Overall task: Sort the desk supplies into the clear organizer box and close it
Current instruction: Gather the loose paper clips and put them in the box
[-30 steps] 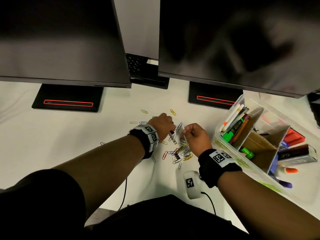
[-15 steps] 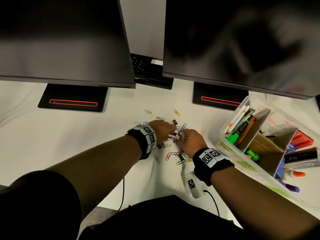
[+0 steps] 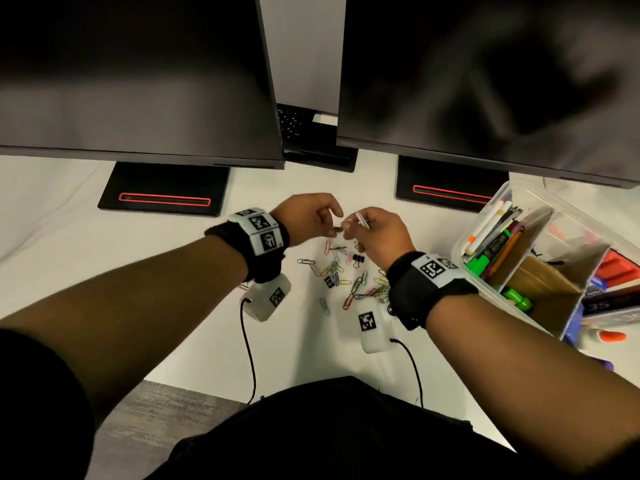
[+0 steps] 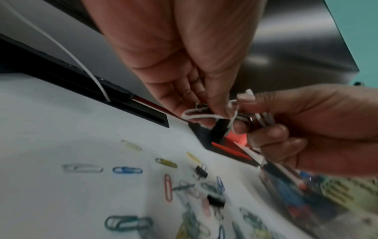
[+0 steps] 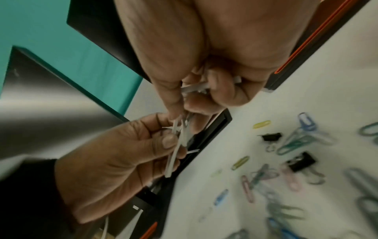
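Paperclips (image 3: 349, 282) under both hands (image 3: 313, 216), fingers (image 4: 243, 106) pinching clips.

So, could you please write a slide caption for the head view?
Both hands, left hand and right hand, pinch small clips above scattered paper clips beside the open organizer box.

Two monitors (image 3: 138, 74) stand behind the paper clips (image 3: 349, 278), which are too many and too tangled to count. Three black binder clips (image 3: 358, 259) lie among them. One organizer box (image 3: 519, 271) sits to their right.
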